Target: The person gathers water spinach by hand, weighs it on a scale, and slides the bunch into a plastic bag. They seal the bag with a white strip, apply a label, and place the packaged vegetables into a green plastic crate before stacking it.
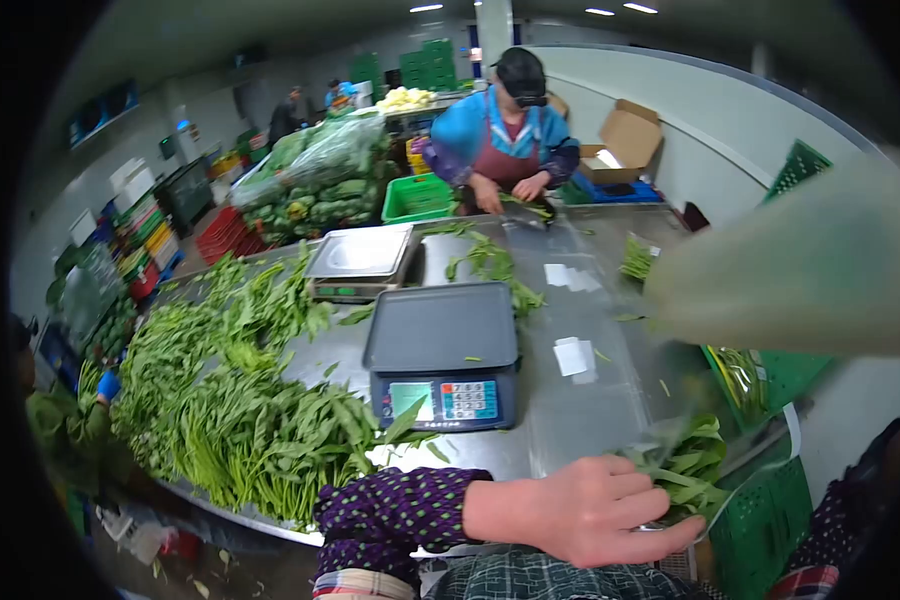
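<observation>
My left hand (590, 510) reaches across the near edge of the table, its fingers closed around leafy greens (695, 460) in what looks like a clear plastic bag. The fingers hide part of the bunch. My right sleeve (850, 490) shows at the lower right; the hand beyond it does not show. A large, smeared, pale greenish shape (790, 265) is close to the camera on the right, too blurred to name. Left of the greens stands a digital scale (442, 330) with a few leaf scraps on its platform. A big heap of loose greens (240, 400) covers the table's left side.
A second scale (363, 255) sits behind the first. White labels (573, 357) lie on the metal table (540, 420). Green crates (765, 520) stand at the right. Across the table, a co-worker (505, 140) handles greens; another person's blue-gloved hand (108, 386) is at the left.
</observation>
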`<state>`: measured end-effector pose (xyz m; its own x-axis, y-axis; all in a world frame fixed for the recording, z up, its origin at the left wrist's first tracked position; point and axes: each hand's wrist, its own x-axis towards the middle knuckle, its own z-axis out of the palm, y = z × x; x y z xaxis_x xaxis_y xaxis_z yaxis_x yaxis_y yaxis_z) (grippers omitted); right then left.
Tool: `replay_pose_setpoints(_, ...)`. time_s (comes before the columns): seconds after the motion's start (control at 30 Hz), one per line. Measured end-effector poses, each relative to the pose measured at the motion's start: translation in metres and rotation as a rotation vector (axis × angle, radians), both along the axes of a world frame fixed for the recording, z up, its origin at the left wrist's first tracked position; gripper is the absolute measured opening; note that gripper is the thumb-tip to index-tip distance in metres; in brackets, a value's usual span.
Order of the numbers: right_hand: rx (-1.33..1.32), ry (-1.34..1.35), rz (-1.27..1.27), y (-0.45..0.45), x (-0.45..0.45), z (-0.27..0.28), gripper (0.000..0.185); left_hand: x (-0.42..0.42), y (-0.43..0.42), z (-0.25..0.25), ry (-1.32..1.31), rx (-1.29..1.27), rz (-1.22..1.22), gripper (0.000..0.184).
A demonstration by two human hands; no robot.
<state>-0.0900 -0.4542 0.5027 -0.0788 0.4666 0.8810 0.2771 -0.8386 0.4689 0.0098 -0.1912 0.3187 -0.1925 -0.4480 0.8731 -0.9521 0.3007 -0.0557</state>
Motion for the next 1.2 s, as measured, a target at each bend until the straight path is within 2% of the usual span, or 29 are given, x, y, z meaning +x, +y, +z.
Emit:
replay_pose_setpoints(0.03, 0.000, -0.010, -0.026, 0.014, 0.003, -0.013, 0.041, 0.000, -0.001, 0.002, 0.007, 0.018, -0.006, 0.035)
replay_pose_setpoints(0.1, -0.251, 1.245, 0.107, 0.052, 0.005, -0.044, 0.052, 0.002, -0.001, 0.004, 0.001, 0.043, -0.022, 0.032)
replay_pose_setpoints(0.13, -0.427, 1.401, 0.102, 0.040, 0.017, -0.074, 0.054, 0.003, 0.000, 0.004, -0.009, 0.047, 0.010, 0.030)
replay_pose_setpoints(0.17, -0.443, 1.506, 0.107, 0.023, 0.018, -0.103, 0.044, 0.004, 0.002, 0.005, -0.014, 0.051, 0.045, 0.028)
replay_pose_setpoints(0.23, -0.372, 1.520, 0.105, -0.005, 0.020, -0.124, 0.042, 0.010, 0.011, 0.014, -0.049, 0.015, 0.059, 0.024)
replay_pose_setpoints(0.3, -0.154, 1.397, 0.241, -0.021, 0.022, -0.133, 0.028, 0.022, 0.016, 0.000, -0.003, 0.092, 0.169, 0.022)
replay_pose_setpoints(0.37, -0.300, 1.470, 0.097, -0.029, 0.051, -0.160, 0.021, 0.068, 0.005, -0.014, 0.019, 0.171, 0.270, 0.017)
replay_pose_setpoints(0.4, -0.161, 1.420, 0.200, -0.034, 0.073, -0.186, 0.020, 0.094, -0.007, -0.021, 0.046, 0.137, 0.356, 0.016)
replay_pose_setpoints(0.43, -0.083, 1.429, 0.188, -0.045, 0.099, -0.196, 0.020, 0.114, -0.020, -0.018, 0.066, 0.103, 0.438, 0.014)
replay_pose_setpoints(0.47, -0.050, 1.220, 0.174, -0.045, 0.116, -0.176, 0.016, 0.114, -0.025, 0.004, 0.036, 0.031, 0.484, 0.013)
replay_pose_setpoints(0.5, -0.003, 1.085, 0.241, -0.031, 0.108, -0.132, 0.009, 0.106, -0.021, 0.031, -0.007, -0.041, 0.531, 0.013)
replay_pose_setpoints(0.57, 0.007, 0.860, 0.237, -0.026, 0.090, -0.108, 0.018, 0.068, -0.001, 0.069, -0.132, -0.078, 0.629, 0.013)
replay_pose_setpoints(0.6, -0.017, 0.834, 0.174, -0.024, 0.069, -0.110, 0.019, 0.043, 0.017, 0.080, -0.185, 0.062, 0.677, 0.016)
replay_pose_setpoints(0.63, -0.048, 0.801, 0.104, -0.022, 0.050, -0.117, 0.021, 0.030, 0.031, 0.070, -0.215, 0.077, 0.606, 0.024)
replay_pose_setpoints(0.67, -0.111, 0.822, 0.161, -0.020, 0.034, -0.135, 0.023, 0.009, 0.045, 0.058, -0.235, 0.308, 0.664, 0.033)
replay_pose_setpoints(0.7, -0.178, 0.835, 0.215, -0.019, 0.016, -0.161, 0.026, -0.006, 0.049, 0.020, -0.052, 0.311, 0.592, 0.037)
replay_pose_setpoints(0.73, -0.210, 0.927, 0.218, -0.020, 0.002, -0.194, 0.028, -0.013, 0.044, -0.011, -0.105, 0.215, 0.481, 0.027)
replay_pose_setpoints(0.77, -0.238, 1.018, 0.225, -0.021, -0.008, -0.235, 0.029, -0.020, 0.051, -0.056, 0.010, 0.341, 0.296, 0.022)
replay_pose_setpoints(0.8, -0.246, 1.099, 0.159, -0.023, -0.019, -0.278, 0.032, -0.035, 0.055, -0.089, 0.031, 0.483, 0.315, 0.028)
replay_pose_setpoints(0.83, -0.257, 1.178, 0.092, -0.022, -0.031, -0.316, 0.034, -0.046, 0.054, -0.132, 0.157, 0.574, 0.202, 0.028)
replay_pose_setpoints(0.9, -0.313, 1.381, 0.010, -0.012, -0.059, -0.363, 0.034, -0.077, 0.056, -0.206, 0.129, 0.713, 0.229, 0.020)
replay_pose_setpoints(0.97, -0.185, 1.372, 0.094, 0.004, -0.079, -0.374, 0.029, -0.097, 0.058, -0.234, 0.176, 0.731, 0.156, 0.021)
replay_pose_setpoints(1.03, -0.005, 1.328, 0.087, 0.032, -0.092, -0.358, 0.025, -0.122, 0.063, -0.241, 0.169, 0.814, 0.232, 0.020)
replay_pose_setpoints(1.07, 0.067, 1.371, 0.201, 0.044, -0.087, -0.365, 0.024, -0.129, 0.062, -0.238, 0.107, 0.689, 0.259, 0.021)
replay_pose_setpoints(1.1, 0.150, 1.416, 0.316, 0.058, -0.083, -0.378, 0.024, -0.134, 0.063, -0.234, 0.187, 0.734, 0.213, 0.021)
replay_pose_setpoints(1.17, 0.203, 1.830, 0.494, 0.088, -0.079, -0.385, 0.026, -0.141, 0.063, -0.243, 0.167, 0.684, 0.254, 0.020)
replay_pose_setpoints(1.2, 0.210, 1.829, 0.503, 0.093, -0.080, -0.390, 0.026, -0.142, 0.062, -0.241, 0.168, 0.610, 0.260, 0.018)
